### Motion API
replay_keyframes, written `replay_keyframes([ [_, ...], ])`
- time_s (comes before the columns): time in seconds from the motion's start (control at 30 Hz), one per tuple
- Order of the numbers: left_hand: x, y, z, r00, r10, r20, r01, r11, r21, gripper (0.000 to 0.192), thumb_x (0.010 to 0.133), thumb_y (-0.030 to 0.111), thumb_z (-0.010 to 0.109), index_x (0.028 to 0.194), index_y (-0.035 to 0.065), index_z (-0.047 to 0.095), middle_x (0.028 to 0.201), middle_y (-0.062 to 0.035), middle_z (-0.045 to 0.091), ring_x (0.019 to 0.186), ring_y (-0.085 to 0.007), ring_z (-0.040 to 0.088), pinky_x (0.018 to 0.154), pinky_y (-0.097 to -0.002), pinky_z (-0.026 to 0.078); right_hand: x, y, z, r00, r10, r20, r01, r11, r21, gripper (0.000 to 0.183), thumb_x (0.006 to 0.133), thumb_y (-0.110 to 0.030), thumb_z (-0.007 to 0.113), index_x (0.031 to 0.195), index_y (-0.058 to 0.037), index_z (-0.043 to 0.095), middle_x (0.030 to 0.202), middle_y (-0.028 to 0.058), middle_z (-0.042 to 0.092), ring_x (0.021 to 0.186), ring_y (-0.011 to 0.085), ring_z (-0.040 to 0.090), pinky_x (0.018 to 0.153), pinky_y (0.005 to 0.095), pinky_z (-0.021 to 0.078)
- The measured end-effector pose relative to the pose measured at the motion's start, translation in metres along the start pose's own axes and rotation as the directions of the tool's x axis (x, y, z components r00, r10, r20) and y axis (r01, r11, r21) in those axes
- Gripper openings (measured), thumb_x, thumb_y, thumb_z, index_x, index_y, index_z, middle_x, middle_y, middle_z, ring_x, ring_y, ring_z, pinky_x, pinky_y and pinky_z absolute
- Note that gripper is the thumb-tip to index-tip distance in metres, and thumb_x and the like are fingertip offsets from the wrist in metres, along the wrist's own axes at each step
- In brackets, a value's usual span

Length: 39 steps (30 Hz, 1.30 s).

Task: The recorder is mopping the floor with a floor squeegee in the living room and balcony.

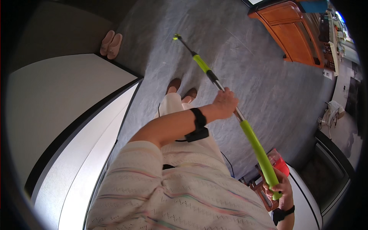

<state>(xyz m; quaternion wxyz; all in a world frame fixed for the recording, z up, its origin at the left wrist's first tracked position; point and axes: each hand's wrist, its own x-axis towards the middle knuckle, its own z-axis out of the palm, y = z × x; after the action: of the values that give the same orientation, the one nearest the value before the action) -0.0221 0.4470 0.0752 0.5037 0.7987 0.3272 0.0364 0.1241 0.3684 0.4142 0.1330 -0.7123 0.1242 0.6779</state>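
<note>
A telescopic pole (pixel 254 141) with lime-green, black and metal sections runs slantwise across the view, held in both hands. My left hand (pixel 225 103) is wrapped around its bare metal tube near the middle. Around the lower end of the thick green grip closes my right hand (pixel 280 187). The far tip is a small yellow-green connector (pixel 176 36) on a thin dark rod, over the grey floor (pixel 264 95); whether it touches the floor I cannot tell. Black straps with small devices sit on both wrists.
Pink slippers (pixel 110 45) stand by a dark-edged white panel (pixel 74 74) on the left. A wooden furniture piece (pixel 287 28) is at upper right, a white cable bundle (pixel 330 115) at right. Near my right hand are a red object (pixel 281 166) and a brown wooden frame (pixel 263 195).
</note>
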Motion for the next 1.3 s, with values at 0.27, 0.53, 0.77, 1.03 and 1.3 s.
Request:
replay_keyframes([
  [0.27,-0.064,-0.122,-0.027,0.966,-0.224,0.132,0.19,0.955,0.227,0.019,0.067,0.023,0.064,0.077,0.0068,0.062,0.084,-0.013,0.055,0.091,-0.0292,0.05,0.075,-0.0401,0.045,0.11,-0.009,0.066,0.948,0.118,0.297,-0.104,0.992,-0.065,0.07,0.067,0.0,0.057,0.132,-0.0029,0.032,0.075,0.01,0.054,0.054,0.0153,0.053,0.046,0.0257,0.0429],
  [0.53,-0.012,-0.007,0.02,0.912,0.023,0.41,-0.07,0.993,0.099,0.021,0.069,0.024,0.064,0.086,0.0129,0.063,0.094,-0.008,0.057,0.096,-0.0272,0.05,0.074,-0.0481,0.041,-0.001,0.022,0.007,0.998,0.026,-0.064,-0.028,0.999,-0.042,0.074,0.057,0.0,0.06,0.128,0.0029,0.039,0.082,0.0119,0.058,0.063,0.0183,0.058,0.052,0.0286,0.0465],
  [0.77,0.025,0.05,0.031,0.909,0.245,0.336,-0.246,0.968,-0.04,0.018,0.072,0.027,0.063,0.08,0.011,0.064,0.089,-0.0067,0.058,0.092,-0.0252,0.052,0.072,-0.0426,0.042,-0.052,0.029,0.016,0.973,-0.081,-0.218,0.073,0.996,-0.044,0.08,0.055,0.005,0.062,0.129,0.0053,0.033,0.077,0.014,0.057,0.059,0.0184,0.057,0.046,0.0285,0.0457],
  [1.03,0.032,-0.007,-0.006,0.943,0.198,0.267,-0.259,0.941,0.218,0.016,0.069,0.026,0.065,0.076,0.0121,0.064,0.085,-0.0065,0.058,0.09,-0.0237,0.054,0.067,-0.0391,0.047,0.013,0.05,0.006,0.977,-0.214,-0.023,0.214,0.977,-0.004,0.08,0.058,0.0,0.065,0.131,0.0022,0.032,0.073,0.0105,0.056,0.054,0.0155,0.054,0.046,0.0277,0.0449],
  [1.3,0.046,-0.158,-0.051,0.997,0.018,0.072,-0.049,0.887,0.459,0.016,0.067,0.019,0.066,0.081,0.0107,0.065,0.088,-0.0094,0.059,0.092,-0.0254,0.054,0.072,-0.0386,0.047,0.157,0.015,0.07,0.938,-0.193,0.289,0.091,0.939,0.331,0.076,0.066,-0.001,0.058,0.136,-0.0069,0.027,0.079,0.0117,0.054,0.053,0.0157,0.053,0.039,0.0274,0.0429],
])
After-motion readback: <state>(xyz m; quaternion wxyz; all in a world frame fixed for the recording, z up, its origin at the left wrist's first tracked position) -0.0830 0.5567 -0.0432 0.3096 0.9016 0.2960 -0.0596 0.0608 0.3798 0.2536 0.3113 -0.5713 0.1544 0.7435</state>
